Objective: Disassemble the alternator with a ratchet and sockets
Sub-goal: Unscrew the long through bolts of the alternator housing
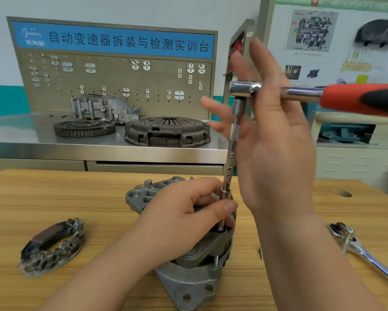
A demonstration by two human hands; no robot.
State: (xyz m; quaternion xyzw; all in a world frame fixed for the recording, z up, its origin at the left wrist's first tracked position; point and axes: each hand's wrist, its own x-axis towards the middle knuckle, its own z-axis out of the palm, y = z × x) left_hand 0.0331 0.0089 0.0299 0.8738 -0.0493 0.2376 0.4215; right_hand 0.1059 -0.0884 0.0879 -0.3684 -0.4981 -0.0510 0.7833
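Left hand (184,212) fingers curled, pinching low end of slim chrome extension bar (230,162), resting on grey cast-metal alternator (188,286) mid wooden table (53,194), right hand (276,140) fingers spread wide, blurred, across red-and-black-handled chrome ratchet (357,98) atop bar

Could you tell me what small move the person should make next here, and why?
Probably close the open right hand on the red-and-black-handled chrome ratchet to turn it: its long steel extension bar stands on the grey metal alternator, steadied by the left hand.
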